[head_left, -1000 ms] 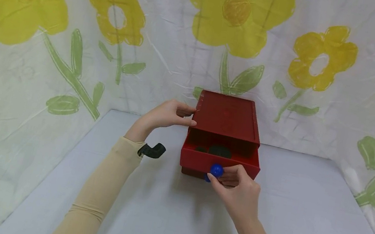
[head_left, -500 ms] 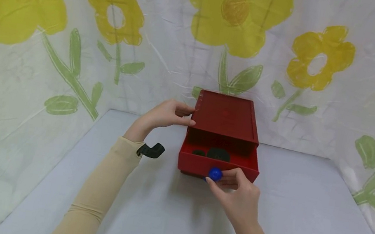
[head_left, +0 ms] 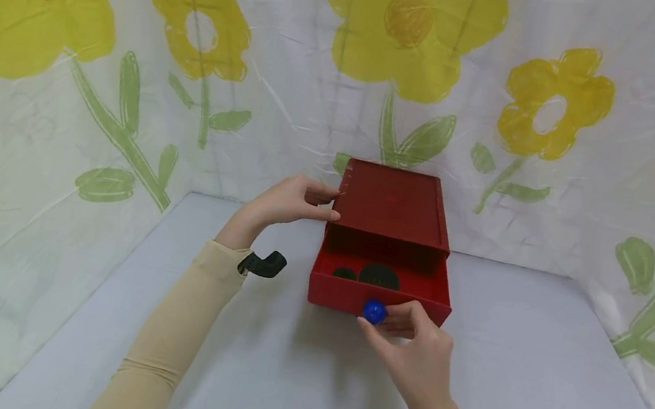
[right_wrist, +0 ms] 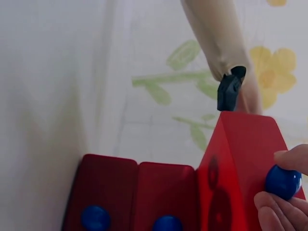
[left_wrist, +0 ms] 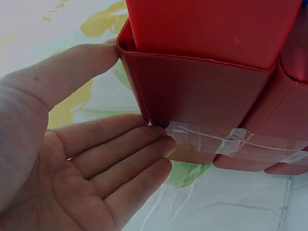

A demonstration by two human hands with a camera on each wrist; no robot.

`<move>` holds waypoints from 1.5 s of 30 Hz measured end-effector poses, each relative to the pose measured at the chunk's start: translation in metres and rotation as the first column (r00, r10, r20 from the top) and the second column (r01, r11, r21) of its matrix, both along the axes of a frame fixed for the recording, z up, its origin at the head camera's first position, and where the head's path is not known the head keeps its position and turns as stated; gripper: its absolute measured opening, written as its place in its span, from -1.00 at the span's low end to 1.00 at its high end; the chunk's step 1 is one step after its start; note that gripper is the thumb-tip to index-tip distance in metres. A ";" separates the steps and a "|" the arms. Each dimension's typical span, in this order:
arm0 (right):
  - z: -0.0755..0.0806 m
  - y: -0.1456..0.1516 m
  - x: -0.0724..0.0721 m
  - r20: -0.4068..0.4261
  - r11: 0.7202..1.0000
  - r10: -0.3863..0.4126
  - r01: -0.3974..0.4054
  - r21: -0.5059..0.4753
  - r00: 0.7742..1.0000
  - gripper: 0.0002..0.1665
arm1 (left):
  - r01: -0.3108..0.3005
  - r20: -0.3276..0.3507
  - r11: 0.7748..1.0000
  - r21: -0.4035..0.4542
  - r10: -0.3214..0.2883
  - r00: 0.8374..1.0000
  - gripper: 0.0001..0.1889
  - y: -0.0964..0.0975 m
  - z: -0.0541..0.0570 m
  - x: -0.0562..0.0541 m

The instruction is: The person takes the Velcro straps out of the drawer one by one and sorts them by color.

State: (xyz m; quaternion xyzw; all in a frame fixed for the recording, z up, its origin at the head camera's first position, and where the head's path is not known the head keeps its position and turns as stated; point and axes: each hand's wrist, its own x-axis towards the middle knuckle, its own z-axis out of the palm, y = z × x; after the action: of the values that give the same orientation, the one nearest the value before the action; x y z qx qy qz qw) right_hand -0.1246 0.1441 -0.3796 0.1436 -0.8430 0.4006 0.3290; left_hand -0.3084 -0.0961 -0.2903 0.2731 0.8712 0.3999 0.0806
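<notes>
A red drawer cabinet [head_left: 395, 202] stands toward the back of the table, its top drawer [head_left: 345, 293] pulled out at the front. Inside the drawer lie a large dark round piece [head_left: 379, 276] and a smaller dark one [head_left: 344, 273]. My right hand [head_left: 418, 341] pinches the drawer's round blue knob [right_wrist: 283, 182] between thumb and fingers. At the cabinet's left side is my left hand [head_left: 289, 199], its fingers straight. The left wrist view shows the thumb [left_wrist: 91, 60] at one edge of the red housing [left_wrist: 197, 89] and the fingertips touching another.
Two lower drawers in the right wrist view carry blue knobs, one knob [right_wrist: 95, 218] beside another knob [right_wrist: 167, 224]. Clear tape [left_wrist: 231, 137] runs across the housings. A white flower-printed sheet [head_left: 303, 46] hangs behind the pale table [head_left: 246, 366].
The top drawer has come farther out toward me, with my right hand on its knob moving the same way. More of the dark round pieces shows. My left hand has stayed at the cabinet's side.
</notes>
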 end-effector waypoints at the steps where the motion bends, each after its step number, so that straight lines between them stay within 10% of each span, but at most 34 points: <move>1: 0.000 0.000 0.001 -0.002 1.000 0.001 -0.001 0.004 1.000 -0.58 | 0.000 0.000 1.000 -0.001 0.000 1.000 -0.32 0.000 0.000 0.000; 30: -0.001 0.003 0.004 -0.020 0.999 0.027 -0.026 0.025 0.999 -0.56 | 0.002 0.019 1.000 0.026 -0.002 1.000 -0.31 0.000 0.000 -0.001; 45: 0.022 0.024 0.010 -0.077 0.996 0.059 -0.053 0.076 0.995 -0.63 | 0.005 0.031 1.000 0.025 -0.006 1.000 -0.32 -0.001 0.000 -0.001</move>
State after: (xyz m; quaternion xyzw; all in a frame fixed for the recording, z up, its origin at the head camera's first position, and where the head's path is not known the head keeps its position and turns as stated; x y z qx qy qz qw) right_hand -0.1143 0.1676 -0.3574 0.1948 -0.8392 0.3723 0.3452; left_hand -0.3098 -0.0971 -0.2908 0.2701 0.8641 0.4148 0.0917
